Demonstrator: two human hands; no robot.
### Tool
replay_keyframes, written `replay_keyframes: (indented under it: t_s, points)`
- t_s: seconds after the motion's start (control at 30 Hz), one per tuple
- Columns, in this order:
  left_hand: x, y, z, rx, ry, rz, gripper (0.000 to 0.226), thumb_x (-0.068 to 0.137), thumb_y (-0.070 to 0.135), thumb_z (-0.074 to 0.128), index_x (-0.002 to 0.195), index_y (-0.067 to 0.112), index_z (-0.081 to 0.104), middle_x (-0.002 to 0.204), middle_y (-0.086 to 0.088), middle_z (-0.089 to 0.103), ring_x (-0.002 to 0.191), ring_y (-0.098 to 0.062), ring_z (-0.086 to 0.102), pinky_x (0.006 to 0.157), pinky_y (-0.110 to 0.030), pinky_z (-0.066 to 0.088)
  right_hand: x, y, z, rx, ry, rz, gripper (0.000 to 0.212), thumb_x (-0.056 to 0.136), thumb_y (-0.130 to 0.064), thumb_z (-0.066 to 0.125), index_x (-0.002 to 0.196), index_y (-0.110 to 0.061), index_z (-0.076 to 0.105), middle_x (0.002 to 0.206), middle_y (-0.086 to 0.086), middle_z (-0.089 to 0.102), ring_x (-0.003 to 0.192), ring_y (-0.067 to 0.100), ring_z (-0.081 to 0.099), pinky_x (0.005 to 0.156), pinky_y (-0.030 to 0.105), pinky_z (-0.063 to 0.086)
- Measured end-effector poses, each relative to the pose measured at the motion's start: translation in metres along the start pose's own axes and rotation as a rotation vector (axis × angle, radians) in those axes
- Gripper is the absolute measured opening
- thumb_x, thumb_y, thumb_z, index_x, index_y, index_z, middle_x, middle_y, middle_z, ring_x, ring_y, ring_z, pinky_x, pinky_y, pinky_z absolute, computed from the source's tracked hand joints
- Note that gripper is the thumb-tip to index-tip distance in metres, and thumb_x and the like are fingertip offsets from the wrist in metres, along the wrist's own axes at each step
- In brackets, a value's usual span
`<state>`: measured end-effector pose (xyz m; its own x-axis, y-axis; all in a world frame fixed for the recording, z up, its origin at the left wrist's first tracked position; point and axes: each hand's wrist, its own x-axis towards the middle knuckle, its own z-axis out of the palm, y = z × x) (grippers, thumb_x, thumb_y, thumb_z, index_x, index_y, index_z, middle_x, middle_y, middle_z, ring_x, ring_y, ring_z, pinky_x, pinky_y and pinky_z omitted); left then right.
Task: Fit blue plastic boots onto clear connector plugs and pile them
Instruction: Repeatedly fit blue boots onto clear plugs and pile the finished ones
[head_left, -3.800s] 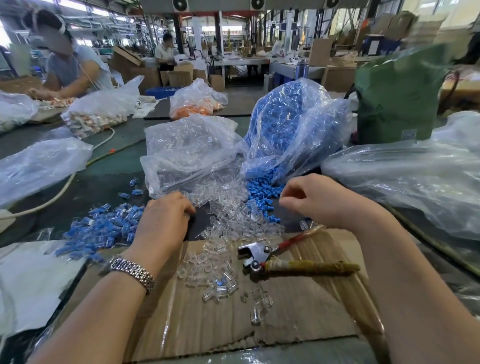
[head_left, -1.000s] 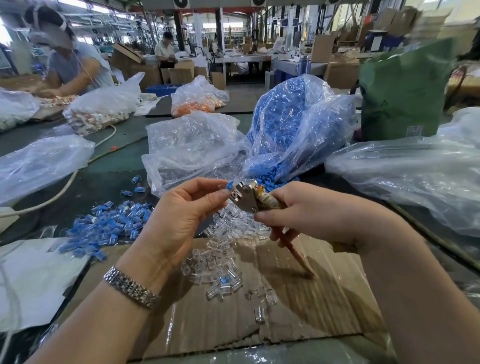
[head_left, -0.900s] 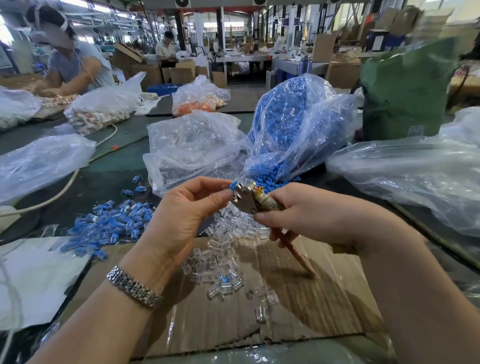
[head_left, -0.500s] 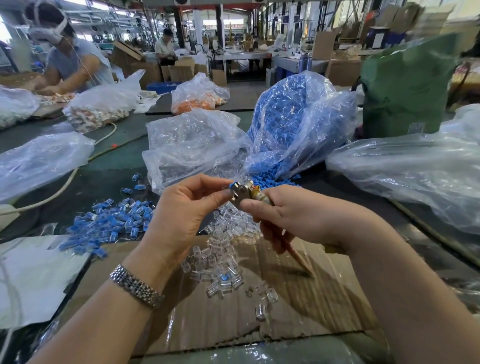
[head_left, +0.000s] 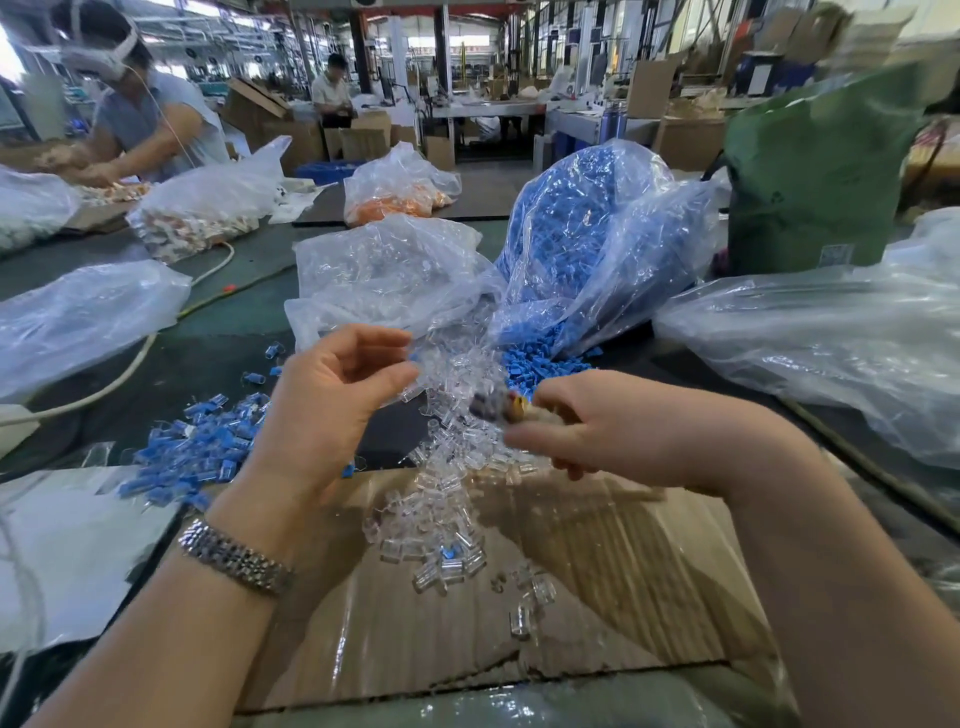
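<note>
My left hand (head_left: 332, 405) hovers above the table with thumb and fingers spread apart, and I see nothing held in it. My right hand (head_left: 623, 431) grips a small pliers-like tool (head_left: 491, 405), whose metal head is blurred and points left toward the other hand. Between and below the hands lies a scatter of clear connector plugs (head_left: 447, 467). Loose blue boots (head_left: 540, 364) spill from the blue bag just beyond. A pile of plugs with blue boots fitted (head_left: 197, 447) lies to the left of my left hand.
A bag of clear plugs (head_left: 384, 275) and a bag of blue boots (head_left: 582, 234) stand behind the hands. Taped cardboard (head_left: 545, 613) covers the near table. Plastic bags (head_left: 831, 343) lie right and left, a green sack (head_left: 815, 171) back right, a white cable (head_left: 130, 364) left. People work behind.
My left hand, which was pinching a piece against the tool's head, has let go and spread its fingers. My right hand with the tool has dropped lower and away from it.
</note>
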<state>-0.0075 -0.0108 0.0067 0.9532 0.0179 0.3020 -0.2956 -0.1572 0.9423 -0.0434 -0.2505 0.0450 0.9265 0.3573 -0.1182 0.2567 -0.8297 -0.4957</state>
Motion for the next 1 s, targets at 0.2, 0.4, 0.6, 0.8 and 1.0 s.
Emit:
replay_keyframes:
  t_s: [0.2, 0.4, 0.6, 0.8, 1.0]
  points:
    - [0.011, -0.014, -0.033, 0.825, 0.178, -0.107, 0.018, 0.086, 0.011, 0.070, 0.093, 0.027, 0.075, 0.096, -0.001, 0.074, 0.091, -0.021, 0.066, 0.079, -0.037, 0.053, -0.005, 0.003, 0.002, -0.181, -0.137, -0.028, 0.026, 0.077, -0.035, 0.080, 0.081, -0.027, 0.056, 0.079, -0.008, 0.060, 0.072, 0.010, 0.055, 0.070, 0.035, 0.049]
    - [0.005, -0.015, -0.011, 0.891, -0.125, 0.144, 0.027, 0.091, 0.005, 0.065, 0.103, 0.026, 0.076, 0.110, 0.007, 0.064, 0.101, -0.013, 0.058, 0.088, -0.033, 0.044, 0.000, 0.001, 0.008, -0.280, -0.190, -0.035, 0.034, 0.076, -0.040, 0.083, 0.087, -0.033, 0.051, 0.088, -0.012, 0.054, 0.077, 0.005, 0.051, 0.066, 0.029, 0.043]
    - [0.004, -0.025, 0.009, 0.834, -0.307, 0.148, 0.016, 0.096, 0.025, 0.068, 0.110, 0.029, 0.075, 0.098, 0.018, 0.063, 0.087, 0.006, 0.057, 0.075, -0.010, 0.041, 0.004, 0.002, 0.011, -0.334, -0.203, -0.038, 0.038, 0.076, -0.042, 0.085, 0.088, -0.034, 0.049, 0.086, -0.013, 0.049, 0.076, 0.004, 0.046, 0.060, 0.025, 0.035]
    - [0.010, -0.029, 0.014, 0.785, -0.236, 0.072, 0.011, 0.092, 0.018, 0.073, 0.095, 0.027, 0.078, 0.088, 0.019, 0.068, 0.082, 0.008, 0.059, 0.066, -0.005, 0.040, 0.000, 0.008, 0.002, -0.133, -0.214, 0.014, 0.047, 0.068, -0.066, 0.081, 0.096, -0.031, 0.067, 0.087, -0.014, 0.067, 0.079, 0.001, 0.061, 0.069, 0.025, 0.049]
    - [0.014, -0.030, 0.009, 0.695, -0.263, -0.029, 0.012, 0.091, 0.017, 0.075, 0.096, 0.027, 0.078, 0.088, 0.013, 0.073, 0.083, 0.003, 0.065, 0.070, -0.006, 0.045, 0.018, 0.043, -0.005, -0.041, 0.376, 0.091, 0.008, 0.098, -0.023, 0.063, 0.099, -0.026, 0.071, 0.093, -0.012, 0.070, 0.085, 0.008, 0.063, 0.072, 0.021, 0.044]
